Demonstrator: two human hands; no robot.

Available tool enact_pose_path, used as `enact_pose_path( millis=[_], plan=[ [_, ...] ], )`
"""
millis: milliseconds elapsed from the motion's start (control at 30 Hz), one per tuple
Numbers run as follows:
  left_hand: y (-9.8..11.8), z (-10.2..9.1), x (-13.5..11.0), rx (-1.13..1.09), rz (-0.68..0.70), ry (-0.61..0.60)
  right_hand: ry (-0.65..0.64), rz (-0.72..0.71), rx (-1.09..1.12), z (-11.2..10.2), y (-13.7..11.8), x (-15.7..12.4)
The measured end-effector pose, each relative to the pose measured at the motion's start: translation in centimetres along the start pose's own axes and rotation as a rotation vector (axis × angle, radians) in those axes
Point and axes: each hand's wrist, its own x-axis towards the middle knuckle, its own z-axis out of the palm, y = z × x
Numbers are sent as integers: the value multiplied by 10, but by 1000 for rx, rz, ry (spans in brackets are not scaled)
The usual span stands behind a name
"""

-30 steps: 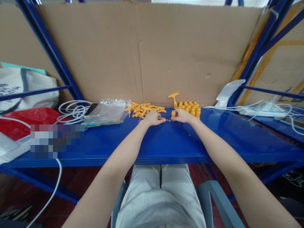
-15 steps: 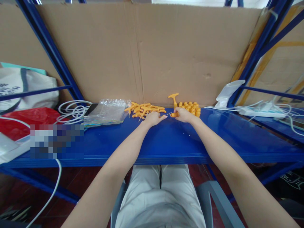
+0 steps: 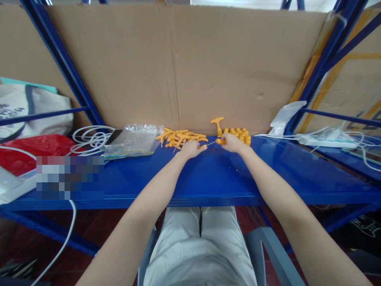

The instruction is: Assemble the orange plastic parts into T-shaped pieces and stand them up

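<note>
My left hand (image 3: pixel 190 149) rests on the blue shelf (image 3: pixel 208 178), fingers curled around an orange T-shaped plastic piece whose threaded end (image 3: pixel 203 147) pokes out toward the right. My right hand (image 3: pixel 232 143) pinches a small orange plastic tube (image 3: pixel 220 141) lying sideways. A thin metal spring (image 3: pixel 211 143) stretches between the two parts. Behind my left hand lies a heap of orange T-shaped pieces (image 3: pixel 178 138). Behind my right hand stand several orange tubes (image 3: pixel 241 135) and one assembled upright piece (image 3: pixel 218 123).
A clear plastic bag (image 3: pixel 133 139) and coiled white cable (image 3: pixel 91 140) lie to the left, with a red bag (image 3: pixel 35 147) farther left. A white bag (image 3: pixel 284 116) and a power strip with cables (image 3: pixel 327 138) sit to the right. Cardboard (image 3: pixel 184 67) backs the shelf.
My right hand lifted the orange tube from upright on the shelf, turned it sideways and moved slightly back. My left hand shifted a little, still gripping its piece.
</note>
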Motion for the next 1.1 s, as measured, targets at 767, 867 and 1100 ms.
enact_pose_path(
  millis=[767, 867, 1100],
  plan=[
    [-8, 11, 6, 30, -41, 230, -36, -63, -38, -7, -13, -3],
    [-9, 12, 7, 14, -33, 272, -39, -100, -25, -7, -15, -4],
    [10, -3, -3, -49, -174, 270, -21, -132, -25, -11, -31, -9]
  ],
)
